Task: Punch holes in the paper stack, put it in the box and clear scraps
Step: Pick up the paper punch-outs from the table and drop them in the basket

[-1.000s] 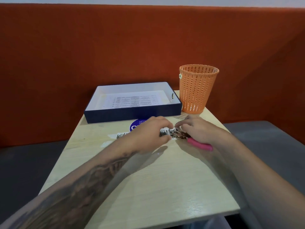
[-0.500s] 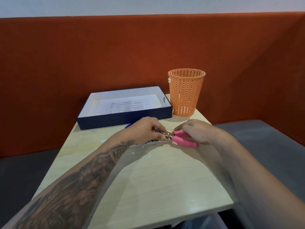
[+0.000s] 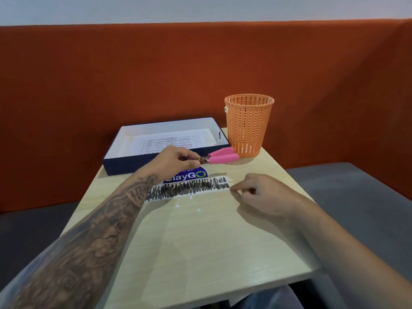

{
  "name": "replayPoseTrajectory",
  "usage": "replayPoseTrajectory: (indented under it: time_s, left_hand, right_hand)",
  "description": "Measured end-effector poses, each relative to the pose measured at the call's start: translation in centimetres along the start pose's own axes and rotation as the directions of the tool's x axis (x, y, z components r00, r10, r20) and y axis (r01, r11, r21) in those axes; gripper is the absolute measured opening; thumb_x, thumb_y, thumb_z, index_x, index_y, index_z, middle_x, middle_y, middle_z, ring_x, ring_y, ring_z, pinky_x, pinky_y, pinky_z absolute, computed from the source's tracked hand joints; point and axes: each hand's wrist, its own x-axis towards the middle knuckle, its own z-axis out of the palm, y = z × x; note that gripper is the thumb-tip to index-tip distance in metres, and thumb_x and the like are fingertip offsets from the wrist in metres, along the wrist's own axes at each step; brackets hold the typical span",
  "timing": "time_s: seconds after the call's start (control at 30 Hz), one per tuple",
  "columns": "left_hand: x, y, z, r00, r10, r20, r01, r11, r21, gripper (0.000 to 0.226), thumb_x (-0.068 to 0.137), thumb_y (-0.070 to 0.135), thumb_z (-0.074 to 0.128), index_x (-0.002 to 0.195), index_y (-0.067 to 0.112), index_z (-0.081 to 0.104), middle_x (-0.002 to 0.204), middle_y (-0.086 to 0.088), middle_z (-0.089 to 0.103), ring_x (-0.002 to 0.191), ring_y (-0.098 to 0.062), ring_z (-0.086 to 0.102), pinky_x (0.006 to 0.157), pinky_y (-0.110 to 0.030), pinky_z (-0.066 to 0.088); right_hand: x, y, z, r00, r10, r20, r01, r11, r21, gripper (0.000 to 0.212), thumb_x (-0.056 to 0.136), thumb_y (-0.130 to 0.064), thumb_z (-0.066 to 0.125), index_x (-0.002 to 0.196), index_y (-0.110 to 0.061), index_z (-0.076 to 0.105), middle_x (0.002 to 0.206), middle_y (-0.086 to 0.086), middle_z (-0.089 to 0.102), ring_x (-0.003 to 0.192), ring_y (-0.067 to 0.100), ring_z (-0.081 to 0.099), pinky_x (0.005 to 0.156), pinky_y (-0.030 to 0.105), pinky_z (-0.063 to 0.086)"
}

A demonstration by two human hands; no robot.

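My left hand [image 3: 176, 160] pinches the metal head of a pink-handled hole punch [image 3: 221, 158] and holds it above the table, just in front of the dark blue box [image 3: 116, 162]. A printed paper sheet [image 3: 171, 141] lies inside the box. My right hand [image 3: 262, 195] rests on the table with its fingers curled, its fingertips close to the right end of a white strip with black scribbles [image 3: 189, 188]. A few small white paper dots [image 3: 199, 210] lie on the table in front of the strip.
An orange mesh basket [image 3: 248, 126] stands at the table's far right corner, right of the box. A blue ClayGO sticker [image 3: 189, 173] sits on the light wooden table [image 3: 200, 241]. An orange padded wall runs behind, with a grey bench on both sides.
My left hand took the punch by its metal head and lifted it away toward the box. My right hand let go of the pink handles and dropped beside the strip.
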Motion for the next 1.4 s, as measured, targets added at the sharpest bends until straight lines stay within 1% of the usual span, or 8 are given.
replayPoseTrajectory:
  time_s: [0.1, 0.3, 0.5, 0.7, 0.8, 1.03, 1.17, 1.4]
  left_hand:
    - [0.6, 0.2, 1.9, 1.000, 0.010, 0.020, -0.012, 0.997, 0.075, 0.013, 0.089, 0.029, 0.078, 0.102, 0.028, 0.081, 0.076, 0.005, 0.064, 0.065, -0.011, 0.047, 0.056, -0.022, 0.038]
    - [1.4, -0.2, 5.1, 0.995, 0.096, 0.036, -0.101, 0.980, 0.171, 0.017, 0.086, 0.030, 0.081, 0.103, 0.025, 0.081, 0.088, 0.011, 0.065, 0.076, -0.007, 0.055, 0.068, -0.024, 0.041]
    - [1.8, -0.6, 5.9, 0.994, 0.093, 0.057, -0.104, 0.966, 0.236, 0.018, 0.088, 0.035, 0.078, 0.106, 0.030, 0.079, 0.096, 0.012, 0.062, 0.089, -0.010, 0.059, 0.081, -0.032, 0.052]
    - [1.6, -0.6, 6.1, 0.993, 0.102, 0.053, -0.113, 0.943, 0.312, 0.019, 0.093, 0.041, 0.071, 0.109, 0.033, 0.077, 0.101, 0.012, 0.060, 0.095, -0.011, 0.060, 0.087, -0.040, 0.054]
    - [1.5, -0.1, 6.1, 0.994, 0.104, 0.037, -0.110, 0.942, 0.318, 0.021, 0.095, 0.039, 0.069, 0.112, 0.029, 0.076, 0.104, 0.010, 0.059, 0.095, -0.012, 0.059, 0.085, -0.038, 0.054]
    - [1.6, 0.5, 6.5, 0.996, 0.093, 0.012, -0.091, 0.925, 0.368, 0.025, 0.096, 0.037, 0.068, 0.116, 0.024, 0.075, 0.108, 0.004, 0.059, 0.099, -0.017, 0.059, 0.088, -0.040, 0.054]
    - [1.5, 0.6, 6.5, 0.996, 0.087, 0.003, -0.081, 0.914, 0.398, 0.030, 0.095, 0.039, 0.068, 0.120, 0.024, 0.073, 0.110, 0.006, 0.059, 0.100, -0.016, 0.059, 0.090, -0.041, 0.054]
    - [1.1, 0.7, 6.4, 0.997, 0.083, 0.003, -0.078, 0.914, 0.398, 0.037, 0.095, 0.037, 0.069, 0.130, 0.023, 0.068, 0.115, 0.004, 0.059, 0.105, -0.017, 0.058, 0.092, -0.039, 0.054]
  right_hand:
    - [-0.6, -0.8, 0.7, 0.997, -0.071, -0.037, 0.070, 0.997, -0.025, 0.030, 0.097, -0.044, 0.050, 0.113, -0.039, 0.075, 0.090, -0.011, 0.061, 0.088, 0.007, 0.058, 0.084, 0.036, 0.052]
    - [-1.6, -2.0, 0.9, 0.986, -0.161, -0.036, 0.162, 0.987, 0.017, 0.032, 0.090, -0.036, 0.049, 0.105, -0.033, 0.077, 0.085, -0.013, 0.059, 0.093, 0.007, 0.057, 0.082, 0.040, 0.053]
    - [-1.7, -4.4, 3.0, 0.955, -0.297, -0.018, 0.297, 0.955, -0.002, 0.040, 0.095, -0.046, 0.049, 0.127, -0.037, 0.072, 0.085, -0.011, 0.054, 0.086, 0.006, 0.053, 0.075, 0.035, 0.049]
    - [-1.1, -2.6, 2.6, 0.963, -0.093, -0.253, 0.109, 0.993, 0.051, 0.024, 0.094, -0.033, 0.061, 0.117, -0.030, 0.069, 0.088, -0.018, 0.055, 0.071, 0.002, 0.051, 0.066, 0.028, 0.040]
    - [-0.5, -1.4, 2.3, 0.946, 0.013, -0.325, -0.008, 1.000, 0.015, 0.028, 0.098, -0.029, 0.059, 0.124, -0.035, 0.068, 0.096, -0.017, 0.056, 0.083, 0.007, 0.051, 0.071, 0.029, 0.040]
    - [-0.4, -1.2, 2.0, 0.955, 0.058, -0.290, -0.112, 0.978, -0.176, 0.034, 0.104, -0.033, 0.044, 0.126, -0.031, 0.070, 0.101, -0.001, 0.057, 0.101, 0.022, 0.053, 0.078, 0.037, 0.044]
    - [-0.8, -1.3, 1.6, 0.957, 0.040, -0.288, -0.127, 0.948, -0.291, 0.034, 0.102, -0.029, 0.044, 0.116, -0.028, 0.075, 0.100, 0.000, 0.062, 0.098, 0.022, 0.057, 0.069, 0.033, 0.042]
    - [-0.9, -1.7, 1.4, 0.962, 0.022, -0.273, -0.097, 0.960, -0.264, 0.038, 0.103, -0.031, 0.043, 0.130, -0.035, 0.068, 0.102, -0.002, 0.062, 0.097, 0.018, 0.056, 0.069, 0.033, 0.045]
